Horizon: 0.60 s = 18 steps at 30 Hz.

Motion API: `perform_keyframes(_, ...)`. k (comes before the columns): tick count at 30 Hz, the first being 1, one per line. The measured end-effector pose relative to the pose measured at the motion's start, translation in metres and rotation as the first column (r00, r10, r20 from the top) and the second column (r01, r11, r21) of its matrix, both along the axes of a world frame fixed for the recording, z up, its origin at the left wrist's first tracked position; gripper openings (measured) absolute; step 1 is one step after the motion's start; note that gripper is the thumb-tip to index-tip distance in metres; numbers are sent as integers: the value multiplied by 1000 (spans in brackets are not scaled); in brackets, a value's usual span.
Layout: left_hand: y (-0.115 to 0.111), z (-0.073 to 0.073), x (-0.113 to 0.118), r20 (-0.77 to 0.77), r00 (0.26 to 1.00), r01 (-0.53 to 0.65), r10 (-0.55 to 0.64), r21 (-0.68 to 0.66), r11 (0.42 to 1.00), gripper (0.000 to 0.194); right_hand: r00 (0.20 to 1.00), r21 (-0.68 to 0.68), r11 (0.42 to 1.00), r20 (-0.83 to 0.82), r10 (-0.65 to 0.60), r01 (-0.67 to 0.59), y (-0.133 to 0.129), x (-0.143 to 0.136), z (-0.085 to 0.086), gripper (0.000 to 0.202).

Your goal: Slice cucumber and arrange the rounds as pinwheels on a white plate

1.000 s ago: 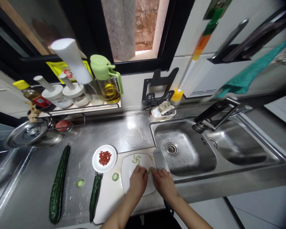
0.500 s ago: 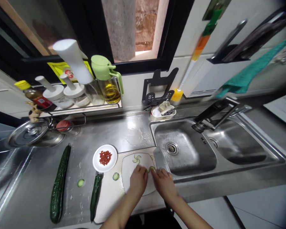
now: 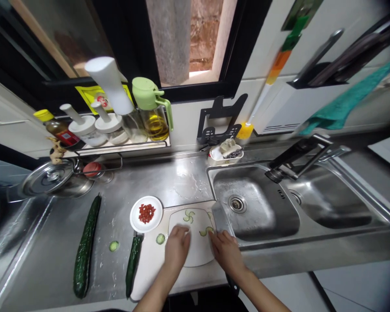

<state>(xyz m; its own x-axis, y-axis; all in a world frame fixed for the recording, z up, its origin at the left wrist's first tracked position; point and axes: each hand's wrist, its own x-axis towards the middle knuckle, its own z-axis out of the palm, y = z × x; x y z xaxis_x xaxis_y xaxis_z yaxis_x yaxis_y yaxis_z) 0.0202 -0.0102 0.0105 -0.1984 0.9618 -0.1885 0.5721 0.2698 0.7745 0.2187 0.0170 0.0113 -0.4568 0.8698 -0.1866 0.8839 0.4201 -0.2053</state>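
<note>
Left hand (image 3: 178,248) half curled, empty, over plate (image 3: 196,253); right hand (image 3: 228,252) bent, 1 fingertip at slices (image 3: 203,233), grip unclear.

I'm in a kitchen, working at a stainless-steel counter (image 3: 178,177) with a double sink (image 3: 256,203) and a faucet (image 3: 299,158) set into it. Beneath the window (image 3: 188,43) I have a rack (image 3: 126,147) of seasoning jars (image 3: 110,125) and a green-topped oil bottle (image 3: 154,115), and a lidded pot (image 3: 52,177) sits at the left. Knives (image 3: 347,60) stand in a holder (image 3: 299,104) on the tiled wall.
</note>
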Motion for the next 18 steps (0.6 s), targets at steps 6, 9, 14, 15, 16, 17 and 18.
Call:
perform_keyframes(6, -36, -8, -63, -126, 954, -270, 272, 34, 962, 26, 998, 3, 1000, -63, 9, -9, -7, -6, -2, 29)
perform_keyframes(9, -47, -17, -75, -220, 942, -254, 255, 34, 967, 28, 996, -4, 999, -81, 39, -40, -10, -10, -3, 29)
perform_keyframes(14, -51, -24, -72, -331, 924, -186, 190, 43, 982, 31, 993, -1, 998, -95, 64, -64, -11, -14, 0, 28)
perform_keyframes(15, -51, -23, -71, -347, 919, -184, 188, 42, 982, 31, 993, 2, 998, -99, 63, -63, -12, -14, 0, 27)
perform_keyframes(16, -51, -23, -71, -358, 915, -182, 185, 41, 982, 31, 993, 3, 998, -102, 60, -60, -12, -15, 1, 27)
perform_keyframes(17, -51, -22, -71, -364, 914, -179, 181, 40, 983, 31, 993, 1, 998, -105, 57, -57, -13, -15, 2, 27)
perform_keyframes(18, -50, -21, -71, -366, 914, -175, 177, 39, 984, 30, 993, -3, 999, -107, 51, -52, -13, -15, 2, 26)
